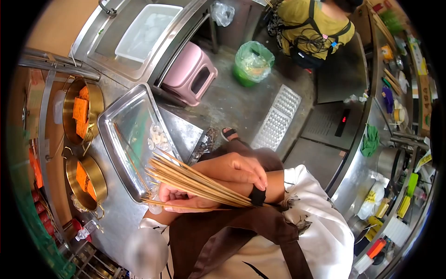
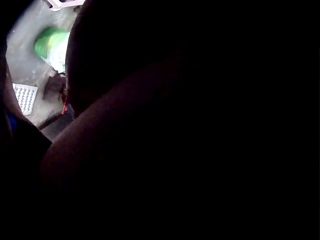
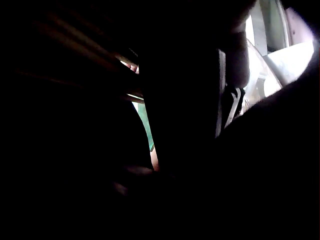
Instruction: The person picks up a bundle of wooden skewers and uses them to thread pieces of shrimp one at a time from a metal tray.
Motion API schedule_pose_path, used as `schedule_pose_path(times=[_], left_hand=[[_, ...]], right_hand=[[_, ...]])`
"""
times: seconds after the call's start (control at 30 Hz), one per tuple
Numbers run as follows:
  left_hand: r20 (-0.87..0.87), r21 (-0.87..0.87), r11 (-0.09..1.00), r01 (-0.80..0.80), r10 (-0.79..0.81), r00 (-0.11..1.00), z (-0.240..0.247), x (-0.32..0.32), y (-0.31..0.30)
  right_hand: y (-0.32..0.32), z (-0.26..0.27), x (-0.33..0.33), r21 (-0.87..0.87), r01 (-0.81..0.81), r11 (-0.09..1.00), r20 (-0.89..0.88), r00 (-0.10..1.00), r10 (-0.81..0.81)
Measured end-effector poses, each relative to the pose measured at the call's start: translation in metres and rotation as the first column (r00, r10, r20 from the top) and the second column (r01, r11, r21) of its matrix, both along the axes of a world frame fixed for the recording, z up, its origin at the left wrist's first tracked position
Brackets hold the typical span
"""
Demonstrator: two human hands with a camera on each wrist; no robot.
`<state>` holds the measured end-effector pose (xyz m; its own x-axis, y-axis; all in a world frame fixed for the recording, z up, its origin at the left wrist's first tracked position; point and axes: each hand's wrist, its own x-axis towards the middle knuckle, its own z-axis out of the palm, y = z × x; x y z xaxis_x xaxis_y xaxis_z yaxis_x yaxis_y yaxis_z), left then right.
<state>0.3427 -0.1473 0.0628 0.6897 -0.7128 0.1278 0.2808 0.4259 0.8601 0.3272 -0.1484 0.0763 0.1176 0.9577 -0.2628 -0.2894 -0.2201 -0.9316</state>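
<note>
In the head view my right hand (image 1: pixel 183 197) grips a thick bundle of thin wooden skewers (image 1: pixel 197 181). Their points fan out to the left, over the edge of a metal tray. My left hand (image 1: pixel 237 168) reaches across above the bundle. Its bent fingertips pinch a black wristband (image 1: pixel 258 195) on my right wrist. In the tray (image 1: pixel 104 116) lie loose skewers and several pale pieces of food (image 1: pixel 158 136). The left wrist view is mostly dark. In the right wrist view the skewers (image 3: pixel 70 37) show only faintly.
Two brass pots (image 1: pixel 101 186) with orange slabs stand at the left. Behind the tray is a sink (image 1: pixel 100 35) holding a white tub (image 1: pixel 174 13). A pink stool (image 1: pixel 186 69), a green bin (image 1: pixel 246 79) and a white mat (image 1: pixel 278 118) occupy the floor. Another person (image 1: pixel 299 21) is beyond.
</note>
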Motion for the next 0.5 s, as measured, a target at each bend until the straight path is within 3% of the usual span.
schedule_pose_path(times=[0.23, 0.37, 0.43, 0.47, 0.5], left_hand=[[0.117, -0.041, 0.997, -0.063, 0.067, 0.991, 0.001, 0.004, -0.002], [0.012, -0.014, 0.998, -0.054, 0.054, 0.998, 0.011, 0.001, -0.006], [-0.271, 0.099, 0.979, -0.176, 0.196, 0.942, 0.024, -0.001, -0.010], [-0.269, 0.098, 0.979, -0.177, 0.197, 0.943, 0.022, 0.001, -0.010], [-0.064, 0.156, 0.971, -0.183, 0.195, 0.979, 0.019, 0.004, -0.008]], right_hand=[[0.001, 0.017, 0.008, -0.142, 0.041, 0.989, 0.034, 0.999, -0.037], [-0.001, 0.024, 0.010, -0.227, 0.061, 0.972, 0.052, 0.997, -0.050], [0.000, 0.024, 0.011, -0.268, 0.071, 0.961, 0.066, 0.996, -0.055], [0.000, 0.025, 0.012, -0.289, 0.078, 0.954, 0.075, 0.995, -0.059], [0.000, 0.026, 0.012, -0.308, 0.087, 0.947, 0.085, 0.994, -0.063]])
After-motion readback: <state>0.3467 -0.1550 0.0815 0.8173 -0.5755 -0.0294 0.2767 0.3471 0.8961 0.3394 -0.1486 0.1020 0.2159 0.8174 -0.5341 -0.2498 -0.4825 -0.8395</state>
